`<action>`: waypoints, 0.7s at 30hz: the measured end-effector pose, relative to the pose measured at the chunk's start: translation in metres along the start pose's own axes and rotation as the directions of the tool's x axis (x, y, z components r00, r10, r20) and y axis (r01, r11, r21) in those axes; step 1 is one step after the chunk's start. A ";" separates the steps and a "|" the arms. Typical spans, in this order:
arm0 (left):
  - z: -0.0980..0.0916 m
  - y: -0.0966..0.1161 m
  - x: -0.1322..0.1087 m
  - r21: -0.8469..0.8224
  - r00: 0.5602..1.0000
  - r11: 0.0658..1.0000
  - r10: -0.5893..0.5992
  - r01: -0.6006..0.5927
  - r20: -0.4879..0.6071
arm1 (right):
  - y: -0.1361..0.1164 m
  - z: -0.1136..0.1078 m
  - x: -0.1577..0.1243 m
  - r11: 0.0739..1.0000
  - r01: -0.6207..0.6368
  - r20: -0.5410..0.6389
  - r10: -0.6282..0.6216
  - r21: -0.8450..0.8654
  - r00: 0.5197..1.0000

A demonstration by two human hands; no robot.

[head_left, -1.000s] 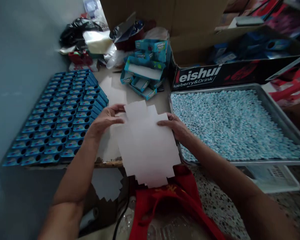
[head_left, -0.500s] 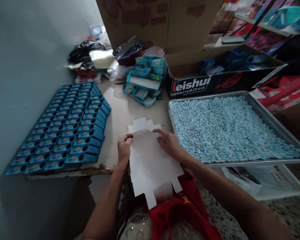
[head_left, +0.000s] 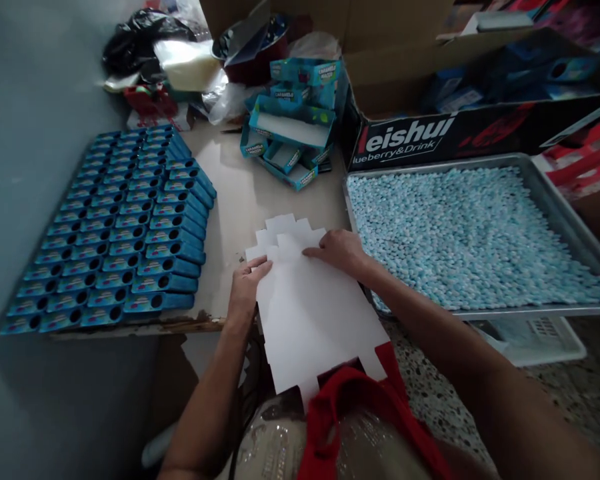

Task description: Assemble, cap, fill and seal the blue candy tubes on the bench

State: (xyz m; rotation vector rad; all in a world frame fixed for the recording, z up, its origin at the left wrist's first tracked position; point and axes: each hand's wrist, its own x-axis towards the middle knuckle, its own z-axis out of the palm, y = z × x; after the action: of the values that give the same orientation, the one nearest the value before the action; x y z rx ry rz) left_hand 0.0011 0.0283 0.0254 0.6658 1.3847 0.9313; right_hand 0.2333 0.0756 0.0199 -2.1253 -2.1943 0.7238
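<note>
A white die-cut cardboard box blank (head_left: pixel 315 313) with notched tabs lies across the table's front edge, its near end over the lap. My left hand (head_left: pixel 245 287) grips its left edge, thumb on top. At the upper right edge my right hand (head_left: pixel 344 252) pinches the blank by a fold, fingers curled and partly hidden. The far end shows stepped flaps (head_left: pixel 286 230), with one folded piece standing up between my hands.
Rows of blue boxes with round holes (head_left: pixel 125 227) fill the left side. Open blue cartons (head_left: pixel 293 130) are piled behind. On the right are a metal tray (head_left: pixel 353 207) of pale blue candies and a black printed carton (head_left: pixel 405 143). A red strap (head_left: pixel 325 420) lies in front.
The view has dipped and come closer. At the blank's far end a flap has folded up, and my right hand has shifted slightly along the right edge.
</note>
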 end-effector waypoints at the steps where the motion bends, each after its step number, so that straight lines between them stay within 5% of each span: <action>1: 0.000 -0.002 -0.003 -0.033 0.999 0.999 -0.015 0.014 -0.033 | -0.003 0.001 0.001 1.000 0.001 0.008 0.000 -0.029 1.000; 5: -0.005 0.003 -0.004 -0.038 0.999 0.999 -0.029 0.030 0.026 | -0.007 0.000 0.001 0.999 -0.032 0.052 0.034 -0.032 0.998; 8: -0.015 0.015 0.000 0.043 0.984 0.999 0.006 -0.014 0.177 | 0.005 -0.008 -0.006 0.969 -0.070 0.070 0.054 0.238 0.996; 9: -0.019 0.016 -0.001 0.038 0.974 0.999 0.001 -0.010 0.225 | 0.012 -0.011 -0.011 0.900 -0.093 0.117 0.047 0.426 0.992; 11: -0.023 0.014 -0.006 -0.015 0.940 0.999 -0.041 0.049 0.340 | 0.028 -0.017 -0.024 0.599 -0.196 0.266 -0.029 0.777 0.964; 13: -0.022 0.006 -0.018 -0.094 0.903 0.986 -0.083 0.134 0.423 | 0.040 -0.019 -0.040 0.251 -0.330 0.365 -0.111 0.910 0.924; 15: -0.016 -0.002 -0.035 -0.189 0.919 0.967 -0.085 0.168 0.384 | 0.046 -0.016 -0.057 0.011 -0.385 0.385 -0.090 0.923 0.919; 18: -0.006 0.000 -0.056 -0.314 0.985 0.945 -0.040 0.091 0.166 | 0.042 -0.008 -0.076 -0.183 -0.363 0.364 -0.029 0.914 0.931; 21: -0.003 0.016 -0.056 -0.330 1.000 0.944 -0.007 0.009 0.007 | 0.028 -0.004 -0.078 -0.209 -0.337 0.339 -0.029 0.918 0.940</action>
State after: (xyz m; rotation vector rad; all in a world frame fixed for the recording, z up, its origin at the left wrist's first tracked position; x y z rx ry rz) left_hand -0.0012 -0.0120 0.0677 0.4076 1.1870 1.1223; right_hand 0.2670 0.0025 0.0384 -1.2026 -0.4294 1.9143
